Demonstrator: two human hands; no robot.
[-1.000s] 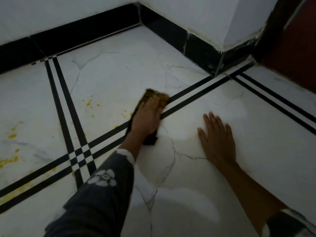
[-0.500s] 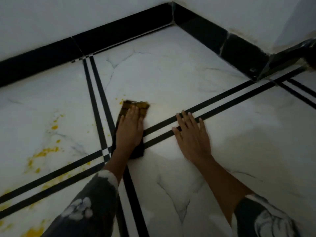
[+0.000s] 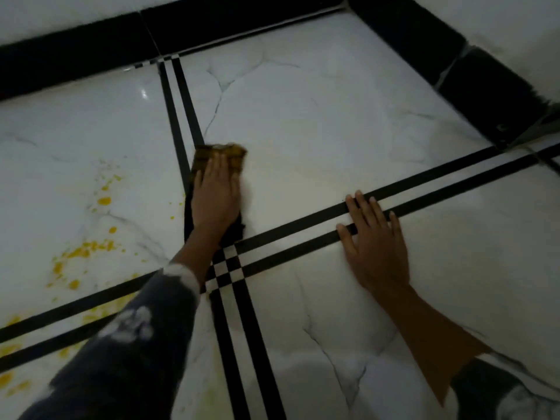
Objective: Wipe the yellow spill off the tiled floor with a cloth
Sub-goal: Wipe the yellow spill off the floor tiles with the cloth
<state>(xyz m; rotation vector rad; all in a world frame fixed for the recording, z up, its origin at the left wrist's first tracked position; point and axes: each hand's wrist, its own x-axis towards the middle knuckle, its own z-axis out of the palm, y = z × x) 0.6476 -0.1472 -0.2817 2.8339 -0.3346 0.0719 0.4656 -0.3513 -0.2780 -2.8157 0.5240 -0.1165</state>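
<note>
A dark cloth (image 3: 231,154), stained yellow at its far end, lies flat on the white tiled floor (image 3: 318,116) beside the black double stripe. My left hand (image 3: 216,195) presses down on it with straight fingers. Yellow spill (image 3: 83,251) is spattered over the tile to the left of the cloth, with more drops (image 3: 104,200) farther up and smears near the lower left edge. My right hand (image 3: 374,237) rests flat on the floor to the right, fingers across the black stripes.
A black skirting (image 3: 230,24) runs along the white walls at the back and right, meeting in a corner at the upper right. Black double stripes (image 3: 230,268) cross just below my left wrist.
My left hand has slid the cloth leftward across the tile to the vertical stripe, nearer the spill. The small drops it passed over are gone. My right hand moved left too, onto the stripes.
</note>
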